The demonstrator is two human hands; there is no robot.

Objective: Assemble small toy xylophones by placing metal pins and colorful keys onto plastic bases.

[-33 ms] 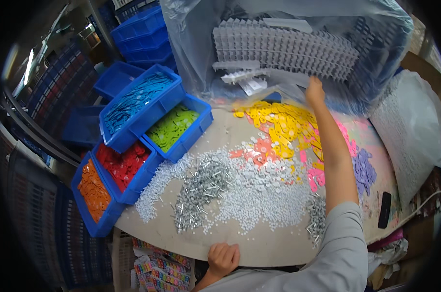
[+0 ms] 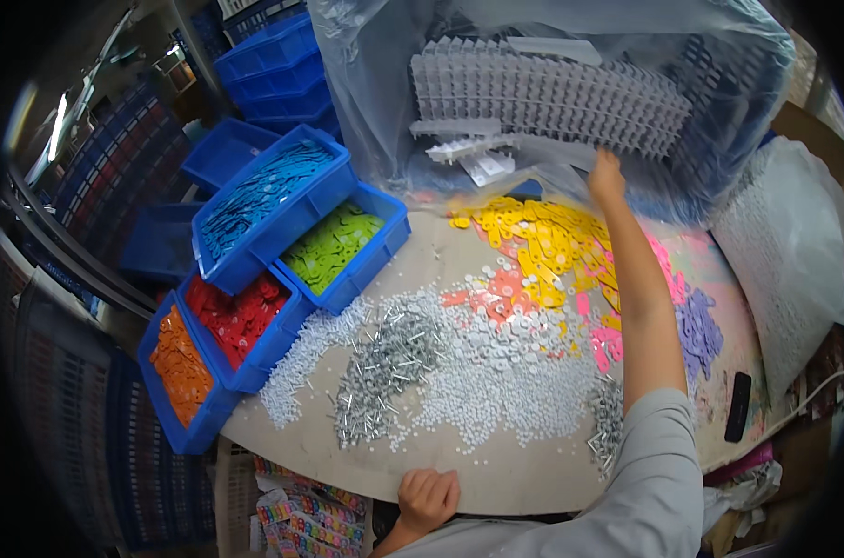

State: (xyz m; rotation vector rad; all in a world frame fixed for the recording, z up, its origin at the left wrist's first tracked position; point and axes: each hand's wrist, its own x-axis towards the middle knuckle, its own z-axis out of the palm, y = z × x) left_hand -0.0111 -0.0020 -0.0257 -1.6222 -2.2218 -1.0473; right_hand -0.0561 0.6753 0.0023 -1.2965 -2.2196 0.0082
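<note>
Cataloguing by clock face, centred on our right hand (image 2: 608, 177): one bank of white toothed strips (image 2: 548, 93) in the plastic-lined bin (image 2: 357, 112), lying at eleven o'clock, just beside our fingertips (image 2: 606, 156); long axis nine-thirty to three-thirty, lower end pointing toward the latter. Right hand, the nearer: fingers bunched together; at this size we cannot tell whether they grasp a strip. Left hand (image 2: 428, 496), seven o'clock, well apart: loosely fisted on the table (image 2: 506, 474), nothing visible held. Yellow pieces (image 2: 538, 232): between seven and eight.
</note>
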